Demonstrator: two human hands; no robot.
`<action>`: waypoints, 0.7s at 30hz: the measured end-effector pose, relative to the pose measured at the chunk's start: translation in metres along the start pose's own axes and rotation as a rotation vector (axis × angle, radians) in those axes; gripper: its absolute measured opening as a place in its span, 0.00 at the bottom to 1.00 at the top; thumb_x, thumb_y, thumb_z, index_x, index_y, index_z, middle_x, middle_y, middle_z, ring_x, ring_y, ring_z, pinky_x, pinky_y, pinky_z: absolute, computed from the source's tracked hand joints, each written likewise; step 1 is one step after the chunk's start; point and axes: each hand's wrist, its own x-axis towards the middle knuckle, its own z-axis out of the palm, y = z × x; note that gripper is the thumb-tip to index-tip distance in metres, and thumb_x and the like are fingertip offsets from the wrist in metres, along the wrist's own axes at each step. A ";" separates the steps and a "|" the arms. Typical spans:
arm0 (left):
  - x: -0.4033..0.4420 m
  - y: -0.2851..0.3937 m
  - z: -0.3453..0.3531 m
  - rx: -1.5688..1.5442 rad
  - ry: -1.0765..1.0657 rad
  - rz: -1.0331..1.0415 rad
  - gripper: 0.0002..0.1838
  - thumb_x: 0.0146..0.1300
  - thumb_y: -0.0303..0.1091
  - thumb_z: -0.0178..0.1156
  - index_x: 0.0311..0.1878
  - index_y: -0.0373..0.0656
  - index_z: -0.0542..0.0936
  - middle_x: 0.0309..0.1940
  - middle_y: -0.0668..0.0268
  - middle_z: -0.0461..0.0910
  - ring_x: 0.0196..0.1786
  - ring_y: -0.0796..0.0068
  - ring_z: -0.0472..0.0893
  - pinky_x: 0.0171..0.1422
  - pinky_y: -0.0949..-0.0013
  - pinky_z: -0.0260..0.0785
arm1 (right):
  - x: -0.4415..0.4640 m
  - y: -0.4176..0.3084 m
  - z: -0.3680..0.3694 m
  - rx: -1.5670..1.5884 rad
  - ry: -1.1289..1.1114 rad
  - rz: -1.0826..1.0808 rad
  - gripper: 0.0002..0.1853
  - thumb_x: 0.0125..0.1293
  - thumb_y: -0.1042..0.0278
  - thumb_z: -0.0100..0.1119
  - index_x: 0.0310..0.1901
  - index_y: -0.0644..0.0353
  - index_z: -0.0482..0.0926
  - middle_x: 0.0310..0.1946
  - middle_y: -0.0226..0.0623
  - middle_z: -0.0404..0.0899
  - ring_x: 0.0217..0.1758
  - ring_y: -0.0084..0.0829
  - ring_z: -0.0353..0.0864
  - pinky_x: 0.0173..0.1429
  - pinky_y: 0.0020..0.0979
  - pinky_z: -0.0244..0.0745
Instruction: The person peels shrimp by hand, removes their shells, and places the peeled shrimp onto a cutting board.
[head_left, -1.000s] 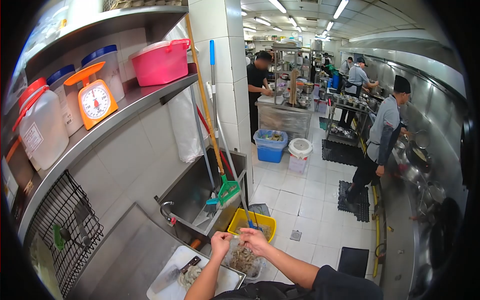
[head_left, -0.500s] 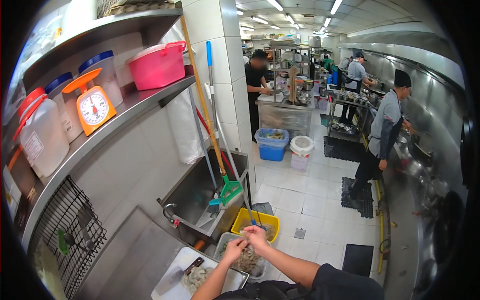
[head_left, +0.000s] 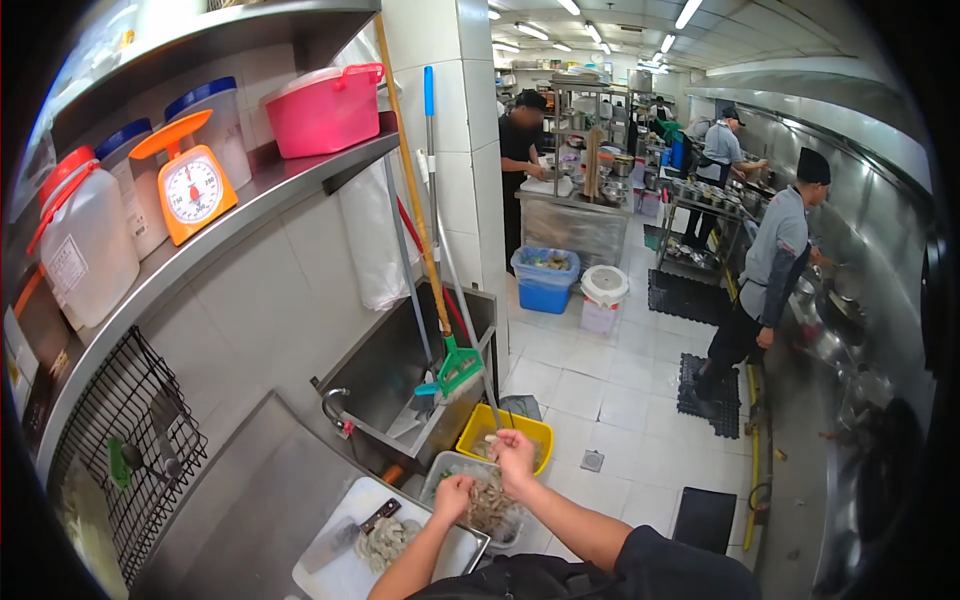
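On my left I have a white tiled wall [head_left: 270, 290], a steel shelf [head_left: 270, 203] fixed along it, and below that a steel counter [head_left: 240, 500]. A dark metal sink [head_left: 370, 365] stands just beyond the counter, near a white tiled pillar [head_left: 475, 200]. The pale tiled floor [head_left: 625, 440] stretches ahead of me — a small square drain [head_left: 592, 461] is set into it, and black mats [head_left: 706, 515] lie along the right. Past the pillar I see a worktable [head_left: 575, 235] with rack shelving [head_left: 572, 88] above it. A long steel wall [head_left: 860, 190] closes my right side under a broad hood [head_left: 830, 105]. Tube lights [head_left: 687, 12] shine from the pale ceiling [head_left: 745, 40] — their rows run toward the far end.
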 end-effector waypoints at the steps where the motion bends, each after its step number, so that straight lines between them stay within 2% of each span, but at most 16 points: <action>1: 0.007 -0.020 0.001 0.103 0.038 0.062 0.17 0.64 0.40 0.55 0.48 0.36 0.80 0.37 0.53 0.82 0.37 0.64 0.81 0.44 0.66 0.72 | 0.002 -0.010 0.002 0.060 0.006 -0.002 0.09 0.57 0.84 0.58 0.38 0.62 0.75 0.28 0.31 0.75 0.28 0.22 0.75 0.34 0.24 0.72; 2: 0.018 -0.042 0.007 0.205 0.078 0.122 0.20 0.64 0.40 0.56 0.52 0.36 0.79 0.41 0.51 0.82 0.39 0.61 0.81 0.46 0.65 0.72 | 0.002 -0.016 0.002 0.118 0.010 -0.003 0.09 0.57 0.83 0.59 0.39 0.61 0.75 0.27 0.31 0.74 0.28 0.22 0.74 0.32 0.24 0.72; 3: 0.018 -0.050 0.007 0.192 0.078 0.112 0.20 0.64 0.40 0.56 0.52 0.36 0.79 0.41 0.51 0.82 0.39 0.61 0.81 0.46 0.65 0.72 | -0.002 -0.017 0.002 0.138 -0.007 -0.014 0.08 0.58 0.83 0.60 0.38 0.62 0.75 0.26 0.30 0.75 0.27 0.22 0.75 0.30 0.24 0.72; 4: 0.018 -0.052 0.005 0.343 0.237 0.241 0.21 0.66 0.41 0.55 0.55 0.35 0.77 0.43 0.52 0.81 0.40 0.64 0.81 0.47 0.67 0.72 | -0.004 -0.004 -0.003 0.123 -0.009 -0.007 0.08 0.58 0.83 0.60 0.38 0.62 0.75 0.26 0.30 0.75 0.27 0.22 0.75 0.30 0.24 0.72; 5: 0.018 -0.054 0.006 0.495 0.398 0.367 0.22 0.67 0.41 0.55 0.57 0.35 0.75 0.46 0.52 0.81 0.42 0.67 0.81 0.47 0.68 0.73 | -0.006 0.009 -0.007 -0.003 -0.064 -0.027 0.08 0.57 0.83 0.60 0.37 0.62 0.75 0.27 0.30 0.75 0.27 0.22 0.75 0.30 0.25 0.73; 6: 0.003 -0.028 0.000 0.485 0.402 0.352 0.22 0.67 0.41 0.55 0.57 0.35 0.75 0.46 0.52 0.81 0.42 0.67 0.81 0.47 0.68 0.73 | -0.012 0.013 -0.007 -0.127 -0.122 -0.047 0.08 0.57 0.83 0.61 0.37 0.62 0.75 0.27 0.30 0.76 0.27 0.22 0.75 0.30 0.25 0.74; 8: -0.029 0.020 -0.011 -0.667 0.123 -0.098 0.18 0.68 0.38 0.56 0.55 0.35 0.78 0.42 0.58 0.82 0.40 0.73 0.81 0.44 0.71 0.73 | -0.033 0.025 -0.009 -0.170 -0.217 0.013 0.06 0.58 0.83 0.60 0.36 0.64 0.76 0.29 0.33 0.78 0.29 0.23 0.77 0.32 0.26 0.76; 9: -0.036 0.022 -0.012 -0.689 0.161 -0.130 0.18 0.68 0.38 0.56 0.55 0.35 0.78 0.42 0.58 0.82 0.40 0.73 0.81 0.44 0.71 0.73 | -0.045 0.031 -0.007 -0.175 -0.281 0.054 0.06 0.58 0.83 0.59 0.36 0.64 0.76 0.30 0.34 0.79 0.29 0.24 0.78 0.33 0.27 0.76; 11: -0.057 0.009 -0.017 -0.672 0.064 -0.055 0.14 0.67 0.33 0.59 0.52 0.36 0.79 0.38 0.63 0.83 0.37 0.79 0.81 0.40 0.75 0.73 | -0.068 0.038 -0.001 -0.238 -0.405 0.147 0.05 0.61 0.83 0.57 0.38 0.67 0.76 0.31 0.37 0.81 0.30 0.27 0.81 0.36 0.28 0.78; 13: -0.073 -0.021 -0.024 -0.739 0.112 -0.093 0.11 0.65 0.29 0.60 0.47 0.34 0.81 0.33 0.64 0.83 0.30 0.78 0.80 0.34 0.75 0.73 | -0.094 0.031 0.014 -0.241 -0.504 0.232 0.05 0.61 0.83 0.57 0.39 0.67 0.75 0.31 0.38 0.81 0.29 0.27 0.81 0.35 0.28 0.78; 15: -0.105 -0.029 -0.045 -0.618 0.189 -0.112 0.07 0.64 0.25 0.58 0.42 0.32 0.81 0.27 0.63 0.83 0.27 0.79 0.79 0.30 0.75 0.71 | -0.100 0.063 0.013 -0.382 -0.636 0.220 0.05 0.60 0.83 0.58 0.38 0.67 0.75 0.29 0.36 0.80 0.28 0.25 0.79 0.33 0.26 0.77; 19: -0.178 -0.056 -0.082 -0.536 0.390 -0.166 0.06 0.63 0.26 0.59 0.38 0.34 0.82 0.23 0.66 0.81 0.24 0.81 0.77 0.29 0.75 0.69 | -0.141 0.070 0.042 -0.481 -0.858 0.314 0.05 0.59 0.81 0.60 0.37 0.64 0.76 0.27 0.32 0.78 0.26 0.22 0.77 0.30 0.24 0.75; 21: -0.217 -0.076 -0.105 -0.376 0.618 -0.118 0.06 0.62 0.28 0.60 0.36 0.36 0.83 0.20 0.68 0.79 0.23 0.82 0.74 0.29 0.73 0.68 | -0.165 0.078 0.065 -0.620 -0.879 0.254 0.06 0.57 0.79 0.63 0.36 0.60 0.76 0.25 0.28 0.77 0.24 0.20 0.75 0.28 0.24 0.73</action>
